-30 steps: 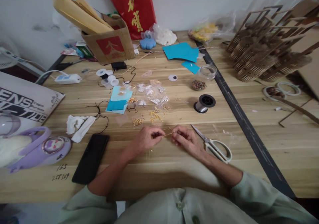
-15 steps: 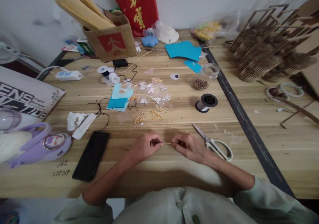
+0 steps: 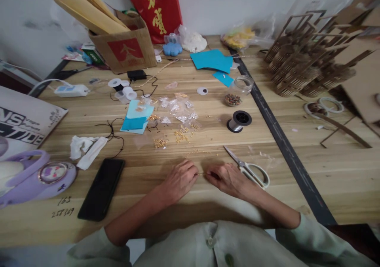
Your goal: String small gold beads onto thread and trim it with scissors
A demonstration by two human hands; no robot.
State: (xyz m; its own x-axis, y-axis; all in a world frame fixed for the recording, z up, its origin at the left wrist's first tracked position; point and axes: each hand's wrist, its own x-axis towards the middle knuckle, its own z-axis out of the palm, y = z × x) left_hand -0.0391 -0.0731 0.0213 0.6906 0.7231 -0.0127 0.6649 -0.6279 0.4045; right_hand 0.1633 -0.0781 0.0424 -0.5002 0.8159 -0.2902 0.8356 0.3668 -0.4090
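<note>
My left hand (image 3: 182, 178) and my right hand (image 3: 227, 176) rest close together near the table's front edge, fingers pinched. Between their fingertips runs a short piece of thin gold chain (image 3: 201, 174), one end in each pinch. Just beyond them another gold chain (image 3: 197, 151) lies curved on the wood. Further off are small piles of gold beads (image 3: 160, 143) and gold pieces (image 3: 181, 137), with clear bags of silver parts (image 3: 182, 118) behind. To the right of my right hand lie scissors (image 3: 251, 170), blades partly open.
A wire spool (image 3: 239, 121) and a jar of beads (image 3: 237, 94) stand to the right. At the left are a black phone (image 3: 101, 189), white tissue (image 3: 90, 152) and a purple item (image 3: 41, 180). Blue sheets (image 3: 212, 61), a paper bag (image 3: 124, 49) and brown wooden pieces (image 3: 299, 61) are further back.
The view has shifted slightly, moving the table items left in the picture. My left hand has turned more palm-down, and the visible chain between my hands is shorter.
</note>
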